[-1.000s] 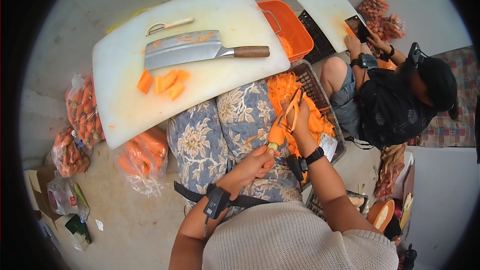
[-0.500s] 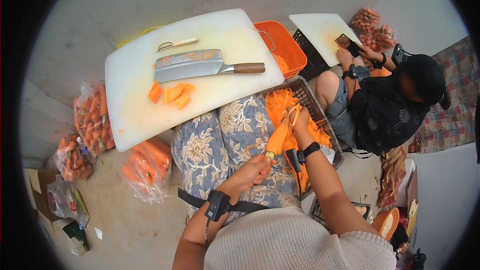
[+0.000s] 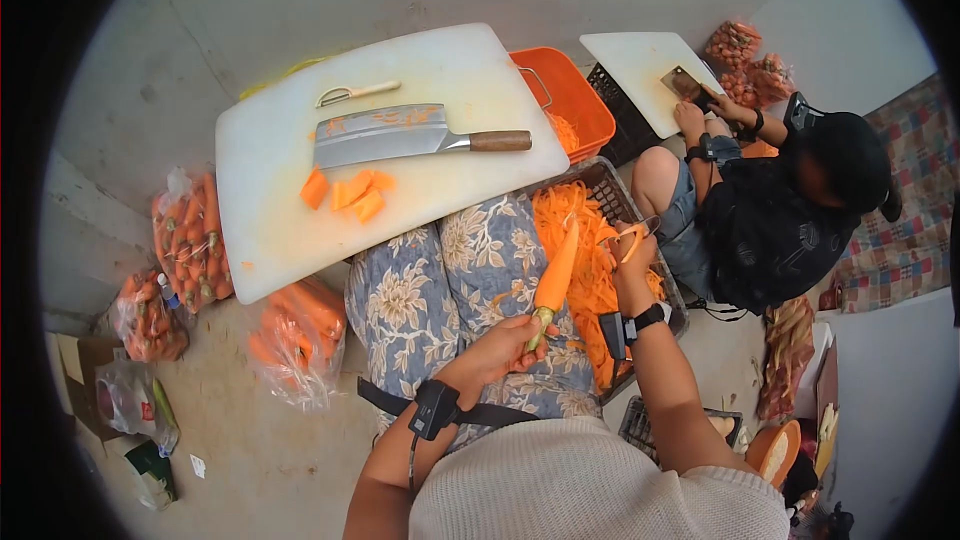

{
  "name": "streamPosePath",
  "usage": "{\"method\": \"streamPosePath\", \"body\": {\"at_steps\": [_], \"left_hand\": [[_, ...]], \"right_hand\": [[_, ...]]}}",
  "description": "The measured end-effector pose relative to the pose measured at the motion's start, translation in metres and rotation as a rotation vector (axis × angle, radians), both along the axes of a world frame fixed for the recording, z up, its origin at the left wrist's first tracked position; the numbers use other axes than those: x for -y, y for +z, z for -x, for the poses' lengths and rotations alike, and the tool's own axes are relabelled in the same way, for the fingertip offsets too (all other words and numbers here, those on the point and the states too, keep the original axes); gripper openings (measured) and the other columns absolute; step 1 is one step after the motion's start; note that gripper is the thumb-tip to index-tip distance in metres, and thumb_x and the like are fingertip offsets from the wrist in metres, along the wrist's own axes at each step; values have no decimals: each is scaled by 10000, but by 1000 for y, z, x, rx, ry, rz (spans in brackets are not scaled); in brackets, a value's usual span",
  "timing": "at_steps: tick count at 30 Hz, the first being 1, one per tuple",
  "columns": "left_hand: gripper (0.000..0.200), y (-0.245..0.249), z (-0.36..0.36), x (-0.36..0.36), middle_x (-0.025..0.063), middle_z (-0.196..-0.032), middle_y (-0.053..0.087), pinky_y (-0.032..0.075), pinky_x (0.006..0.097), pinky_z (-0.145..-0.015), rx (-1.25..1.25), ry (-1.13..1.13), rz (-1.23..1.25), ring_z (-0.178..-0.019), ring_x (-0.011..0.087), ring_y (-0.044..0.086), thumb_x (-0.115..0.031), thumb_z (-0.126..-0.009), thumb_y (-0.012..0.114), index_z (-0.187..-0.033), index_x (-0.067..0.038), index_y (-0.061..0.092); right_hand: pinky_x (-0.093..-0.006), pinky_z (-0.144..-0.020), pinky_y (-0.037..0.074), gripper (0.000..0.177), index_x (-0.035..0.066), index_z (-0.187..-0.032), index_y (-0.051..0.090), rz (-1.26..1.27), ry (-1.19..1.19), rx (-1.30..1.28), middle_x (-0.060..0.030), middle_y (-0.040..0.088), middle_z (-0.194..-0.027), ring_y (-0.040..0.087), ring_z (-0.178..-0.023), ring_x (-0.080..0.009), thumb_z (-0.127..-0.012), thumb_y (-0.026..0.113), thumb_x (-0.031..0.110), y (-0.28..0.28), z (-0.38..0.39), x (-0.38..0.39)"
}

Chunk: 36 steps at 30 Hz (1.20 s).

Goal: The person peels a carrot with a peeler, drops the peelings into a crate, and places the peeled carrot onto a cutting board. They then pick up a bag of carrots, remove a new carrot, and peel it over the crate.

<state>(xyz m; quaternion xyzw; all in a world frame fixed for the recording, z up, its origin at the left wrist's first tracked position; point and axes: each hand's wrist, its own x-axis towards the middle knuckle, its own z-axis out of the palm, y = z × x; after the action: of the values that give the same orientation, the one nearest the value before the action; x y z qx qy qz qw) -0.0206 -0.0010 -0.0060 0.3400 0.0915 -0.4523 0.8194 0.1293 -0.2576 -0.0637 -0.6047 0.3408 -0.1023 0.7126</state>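
Note:
My left hand (image 3: 507,348) is closed around the green stem end of a peeled carrot (image 3: 556,275), whose tip points up and away from me. To the right, my right hand (image 3: 634,258) grips a peeler (image 3: 633,236) with an orange handle, held apart from the carrot. Beneath both, carrot peelings (image 3: 590,290) fill a dark plastic crate (image 3: 612,185) beside my lap. A cleaver (image 3: 385,135) with a wooden handle lies on the white cutting board (image 3: 270,160), near several carrot pieces (image 3: 350,192) and a second, pale-handled peeler (image 3: 357,92).
An orange tub (image 3: 590,105) stands behind the crate. Bags of carrots (image 3: 190,235) and another bag (image 3: 300,335) sit left of the board. At right, a co-worker (image 3: 780,205) holds a cleaver (image 3: 685,85) over another white board (image 3: 630,65).
My right hand has moved right with the peeler, away from the carrot. The carrot now stands more upright in my left hand, its tip exposed.

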Motion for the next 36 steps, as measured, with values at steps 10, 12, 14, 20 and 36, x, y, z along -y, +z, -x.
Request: {"method": "streamPosePath", "body": {"at_steps": [10, 12, 14, 20, 36], "left_hand": [[316, -14, -1, 0, -26, -586, 389, 248, 174, -369, -114, 82, 215, -429, 34, 305, -279, -972, 336, -1041, -8, 481], [306, -14, -3, -1, -31, -571, 368, 236, 178, -364, -145, 89, 221, -418, 33, 286, -274, -975, 329, -1022, -13, 482], [294, -10, -5, -1, -38, -572, 356, 233, 179, -363, -131, 81, 205, -408, 32, 274, -275, -975, 326, -990, -23, 476], [295, -7, -7, 1, -43, -575, 353, 230, 175, -364, -123, 102, 182, -411, 31, 267, -288, -976, 322, -976, -32, 470], [306, -3, -7, 0, -41, -588, 371, 227, 167, -375, -80, 27, 102, -430, 24, 270, -276, -973, 335, -1030, -2, 457]], "right_hand": [[-361, -759, 395, 463, -64, -1010, 439, 951, 397, 327, -159, 456, -928, 478, -862, -281, -705, 696, 173, 43, 72, -121], [-367, -791, 384, 474, -77, -1034, 443, 904, 433, 246, -190, 446, -965, 465, -893, -311, -714, 681, 178, 42, 69, -120], [-370, -783, 394, 478, -84, -1045, 449, 893, 450, 230, -188, 466, -953, 480, -878, -308, -722, 674, 187, 33, 64, -116], [-374, -763, 408, 464, -80, -1034, 472, 828, 535, 214, -180, 505, -933, 507, -875, -300, -719, 680, 188, 31, 52, -113], [-340, -537, 430, 293, -3, -739, 506, 539, 340, -2, -90, 548, -626, 544, -574, -193, -739, 677, 236, 20, 3, -84]]}}
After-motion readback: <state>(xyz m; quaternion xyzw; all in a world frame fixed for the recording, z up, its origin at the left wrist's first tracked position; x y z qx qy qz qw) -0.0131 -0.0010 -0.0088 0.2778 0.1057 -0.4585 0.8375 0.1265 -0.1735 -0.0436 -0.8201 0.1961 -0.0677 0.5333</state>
